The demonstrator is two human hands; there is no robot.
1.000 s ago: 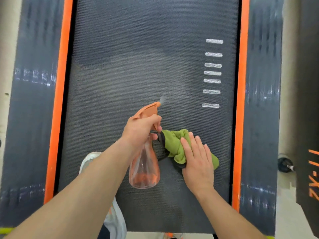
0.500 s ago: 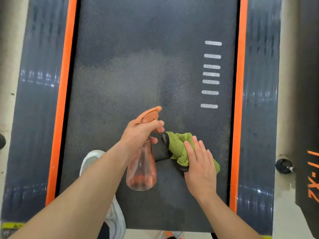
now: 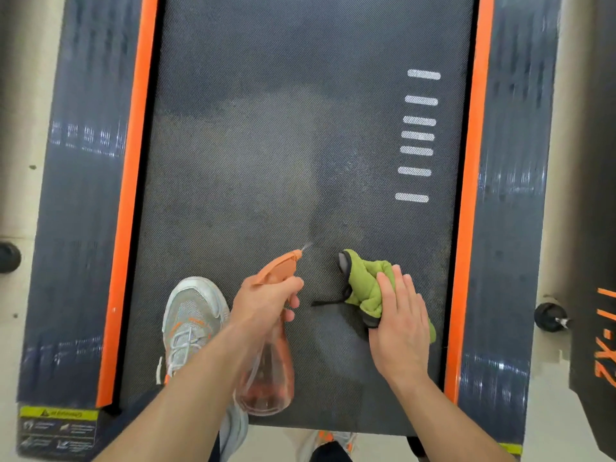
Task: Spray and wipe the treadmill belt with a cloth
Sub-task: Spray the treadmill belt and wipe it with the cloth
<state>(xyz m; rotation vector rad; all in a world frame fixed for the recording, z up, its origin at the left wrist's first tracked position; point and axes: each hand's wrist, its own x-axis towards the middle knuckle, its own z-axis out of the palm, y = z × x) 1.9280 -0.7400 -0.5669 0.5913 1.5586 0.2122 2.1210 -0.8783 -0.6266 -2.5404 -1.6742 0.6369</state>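
Observation:
The dark treadmill belt [image 3: 266, 145] fills the view, with a paler damp patch across its middle. My left hand [image 3: 266, 303] is shut on an orange spray bottle [image 3: 266, 378], whose nozzle points up the belt with a small mist at its tip. My right hand [image 3: 400, 325] presses a crumpled green cloth [image 3: 365, 288] flat against the belt near the right rail. A dark cord trails from the cloth toward the bottle.
Orange strips [image 3: 133, 195] and dark side rails [image 3: 83, 228] border the belt on both sides. White stripes [image 3: 418, 136] mark the belt's right part. A grey sneaker [image 3: 191, 315] stands on the belt's near left. A black knob [image 3: 550, 316] sits on the floor to the right.
The bottle and cloth have moved a little apart, the cloth toward the right rail. A fresh puff of mist shows at the nozzle. The sneaker has come further into view.

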